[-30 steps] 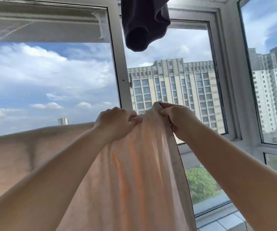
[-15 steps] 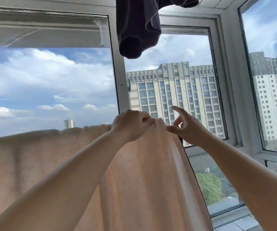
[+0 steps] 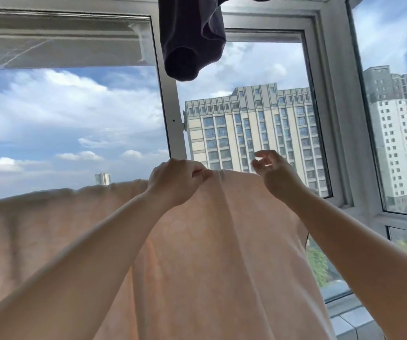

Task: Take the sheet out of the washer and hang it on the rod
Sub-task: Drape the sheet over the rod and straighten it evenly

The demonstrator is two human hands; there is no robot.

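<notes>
spreading the sheet along the rod

your pale peach cotton sheet (image 3: 197,253) is out of the washer and draped over what i take to be the rod, which is hidden under the fold. it runs from the far left across to just right of the white window mullion (image 3: 173,123).

your left hand (image 3: 175,182) sits just below the mullion's foot, fingers curled and pinching the top fold. your right hand (image 3: 274,174) hovers just right of it, fingers loosely parted and holding nothing, close above the sheet's right end.

to finish well, keep the left pinch as an anchor, take the right end and draw it away from the mullion so the bunched pleats flatten. pull along the rod, not downward, or i expect the cloth may slide off. stay clear of the dark navy garment (image 3: 192,38) hanging above the mullion.
</notes>
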